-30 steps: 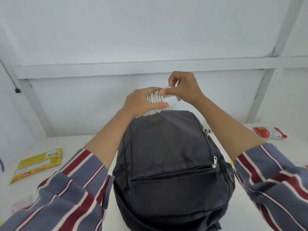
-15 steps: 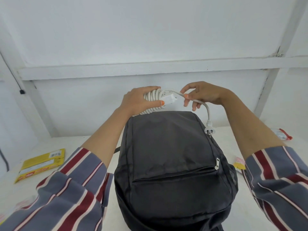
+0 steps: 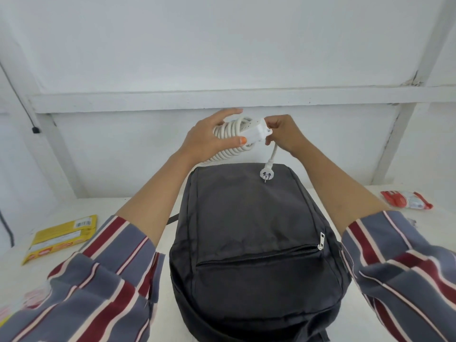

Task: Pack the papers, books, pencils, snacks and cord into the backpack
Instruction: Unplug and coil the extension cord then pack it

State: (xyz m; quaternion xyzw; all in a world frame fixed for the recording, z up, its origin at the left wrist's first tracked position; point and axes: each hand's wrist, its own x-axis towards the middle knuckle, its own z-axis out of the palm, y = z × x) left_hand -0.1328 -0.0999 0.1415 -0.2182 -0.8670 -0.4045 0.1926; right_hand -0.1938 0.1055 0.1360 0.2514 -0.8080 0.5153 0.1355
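Observation:
A dark grey backpack (image 3: 254, 233) lies flat on the white table, front pocket zipped. Above its far end I hold a white extension cord (image 3: 234, 141) coiled around its power strip. My left hand (image 3: 209, 139) grips the coil, thumb across the front. My right hand (image 3: 283, 134) pinches the cord just beside the strip's end. The loose tail hangs down, and its plug (image 3: 265, 173) dangles over the top of the backpack.
A yellow snack packet (image 3: 59, 236) lies on the table at the left. A red and white snack packet (image 3: 407, 199) lies at the right. More wrappers (image 3: 32, 298) show at the lower left edge. A white wall with a ledge stands close behind.
My right hand has come back in to the strip's end. The cord's tail now hangs shorter, and the plug has swung from the backpack's right side to above its top.

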